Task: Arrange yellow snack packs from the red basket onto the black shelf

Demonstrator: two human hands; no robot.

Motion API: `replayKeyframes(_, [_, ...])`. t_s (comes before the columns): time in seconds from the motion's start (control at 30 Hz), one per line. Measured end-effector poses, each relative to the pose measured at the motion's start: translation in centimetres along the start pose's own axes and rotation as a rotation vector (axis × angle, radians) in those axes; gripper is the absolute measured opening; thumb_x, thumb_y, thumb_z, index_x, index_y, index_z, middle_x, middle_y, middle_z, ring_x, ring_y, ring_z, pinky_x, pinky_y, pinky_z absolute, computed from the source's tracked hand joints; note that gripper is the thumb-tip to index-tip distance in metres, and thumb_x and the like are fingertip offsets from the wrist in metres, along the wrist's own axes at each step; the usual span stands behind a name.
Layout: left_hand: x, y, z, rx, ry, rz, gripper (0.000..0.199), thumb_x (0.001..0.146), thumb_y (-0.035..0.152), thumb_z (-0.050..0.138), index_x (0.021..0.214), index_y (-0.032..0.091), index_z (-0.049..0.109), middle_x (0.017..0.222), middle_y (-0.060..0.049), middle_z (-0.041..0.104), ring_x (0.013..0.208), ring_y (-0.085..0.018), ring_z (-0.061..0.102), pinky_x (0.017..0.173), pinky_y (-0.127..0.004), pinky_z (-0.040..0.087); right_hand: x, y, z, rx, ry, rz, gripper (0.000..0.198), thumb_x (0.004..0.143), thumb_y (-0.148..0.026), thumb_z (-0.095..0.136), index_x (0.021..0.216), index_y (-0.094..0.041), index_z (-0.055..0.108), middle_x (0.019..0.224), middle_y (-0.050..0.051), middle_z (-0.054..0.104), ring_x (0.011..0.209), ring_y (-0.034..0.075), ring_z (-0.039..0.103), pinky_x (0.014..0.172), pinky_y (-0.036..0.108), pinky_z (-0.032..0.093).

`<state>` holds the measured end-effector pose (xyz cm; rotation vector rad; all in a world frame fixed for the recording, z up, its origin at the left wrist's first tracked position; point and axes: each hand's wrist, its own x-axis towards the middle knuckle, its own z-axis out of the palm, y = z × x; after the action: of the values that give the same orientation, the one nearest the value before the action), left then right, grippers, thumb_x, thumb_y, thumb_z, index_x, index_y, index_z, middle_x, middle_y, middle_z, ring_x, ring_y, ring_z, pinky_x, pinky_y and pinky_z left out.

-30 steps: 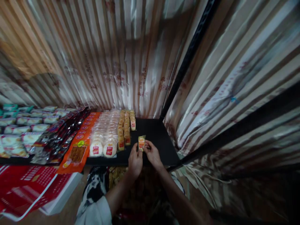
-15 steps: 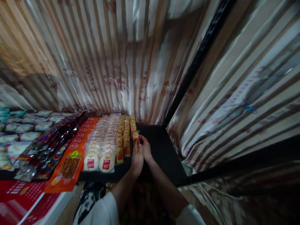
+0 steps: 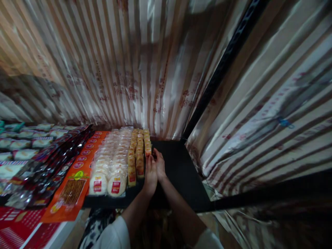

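My left hand (image 3: 150,175) has its fingers pressed together and reaching forward, the fingertips on a small yellow snack packet (image 3: 148,148). That packet sits at the front end of the rightmost short row of such packets. Against the left hand, on its right side, is my right hand (image 3: 160,165), with curled fingers; what lies inside them is hidden. Two longer rows of yellow snack packets (image 3: 132,173) stand just left of my hands. Further left are two rows of round white crackers (image 3: 115,185) in clear wrappers with red labels.
A black shelf (image 3: 178,173) carries the goods. Left of the crackers lie an orange snack bag (image 3: 74,188), dark glossy packs (image 3: 55,162) and white packets (image 3: 22,154). A black post (image 3: 207,98) rises at the back right corner, before striped sheeting (image 3: 129,69). A red-and-white box (image 3: 23,224) is lower left.
Both hands have shifted slightly left, bringing the small yellow packet from beside the row to its front end. The camera view has moved slightly.
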<state>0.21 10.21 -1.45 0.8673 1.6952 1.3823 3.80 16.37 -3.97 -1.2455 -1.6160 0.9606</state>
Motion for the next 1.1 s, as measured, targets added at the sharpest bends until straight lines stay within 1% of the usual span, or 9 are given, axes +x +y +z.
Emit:
replayKeyframes(0.1, [-0.1,0.2,0.0,0.004,0.046,-0.043,0.048,0.089,0.023,0.031,0.134,0.006,0.034,0.147,-0.015,0.026,0.136,-0.019,0.022,0.114,-0.034,0.015,0.2,0.0,0.4,0.030,-0.042,-0.005,0.042,0.076,-0.024,0.047,0.116,-0.017,0.057,0.111,0.010,0.058,0.100,0.020,0.057,0.091,0.034,0.046])
replayKeyframes(0.23, [-0.2,0.5,-0.2,-0.005,0.038,-0.032,0.049,0.090,0.022,0.029,0.136,0.005,0.031,0.147,-0.014,0.025,0.136,-0.018,0.022,0.114,-0.037,0.016,0.3,0.0,0.7,0.052,-0.082,-0.061,0.040,0.075,-0.020,0.046,0.113,-0.021,0.059,0.110,0.006,0.060,0.102,0.018,0.056,0.094,0.032,0.044])
replayKeyframes(0.4, [-0.1,0.2,0.1,-0.018,0.034,-0.033,0.051,0.089,0.024,0.029,0.137,0.008,0.030,0.147,-0.011,0.026,0.136,-0.017,0.023,0.114,-0.032,0.016,0.2,0.0,0.6,0.000,-0.064,-0.058,0.039,0.075,-0.020,0.045,0.111,-0.018,0.059,0.109,0.009,0.060,0.099,0.019,0.057,0.093,0.033,0.044])
replayKeyframes(0.47, [-0.1,0.1,0.2,-0.034,0.037,-0.022,0.052,0.089,0.025,0.028,0.138,0.009,0.028,0.147,-0.009,0.027,0.135,-0.017,0.025,0.114,-0.031,0.017,0.2,0.0,0.5,-0.028,-0.050,-0.080,0.041,0.075,-0.020,0.045,0.113,-0.018,0.057,0.111,0.009,0.059,0.101,0.019,0.056,0.094,0.033,0.043])
replayKeyframes(0.63, [-0.1,0.1,0.0,-0.025,0.040,-0.017,0.055,0.089,0.025,0.028,0.139,0.002,0.023,0.148,-0.015,0.023,0.136,-0.018,0.022,0.115,-0.030,0.013,0.5,0.5,0.8,-0.112,-0.050,-0.096,0.048,0.073,-0.018,0.046,0.122,-0.019,0.052,0.120,0.008,0.056,0.111,0.021,0.050,0.099,0.036,0.038])
replayKeyframes(0.77, [-0.3,0.2,-0.4,-0.015,0.015,0.003,0.054,0.090,0.027,0.025,0.140,0.005,0.021,0.148,-0.013,0.023,0.137,-0.018,0.020,0.114,-0.031,0.017,0.9,0.7,1.0,-0.173,-0.043,-0.112,0.055,0.075,-0.024,0.050,0.129,-0.018,0.045,0.129,0.008,0.050,0.118,0.024,0.043,0.103,0.040,0.034])
replayKeyframes(0.87, [-0.2,0.3,-0.5,-0.027,0.037,0.015,0.053,0.090,0.030,0.028,0.138,0.008,0.026,0.147,-0.013,0.025,0.137,-0.020,0.020,0.113,-0.033,0.018,1.0,0.4,0.9,-0.151,-0.112,-0.135,0.056,0.078,-0.027,0.049,0.133,-0.022,0.041,0.132,0.004,0.049,0.118,0.023,0.042,0.103,0.037,0.034])
replayKeyframes(0.97, [-0.1,0.2,-0.4,-0.033,0.064,0.030,0.051,0.089,0.028,0.032,0.136,0.008,0.031,0.147,-0.013,0.027,0.136,-0.022,0.020,0.113,-0.033,0.017,1.1,0.0,0.7,-0.117,-0.188,-0.159,0.051,0.081,-0.028,0.045,0.131,-0.025,0.044,0.132,0.001,0.050,0.119,0.021,0.043,0.104,0.035,0.033])
replayKeyframes(1.1, [0.0,-0.3,0.0,-0.016,0.075,0.027,0.050,0.088,0.026,0.035,0.136,0.010,0.033,0.147,-0.012,0.026,0.136,-0.022,0.020,0.113,-0.037,0.017,1.1,0.1,0.6,-0.090,-0.183,-0.197,0.049,0.081,-0.032,0.046,0.130,-0.025,0.046,0.134,0.001,0.047,0.123,0.020,0.039,0.106,0.034,0.031])
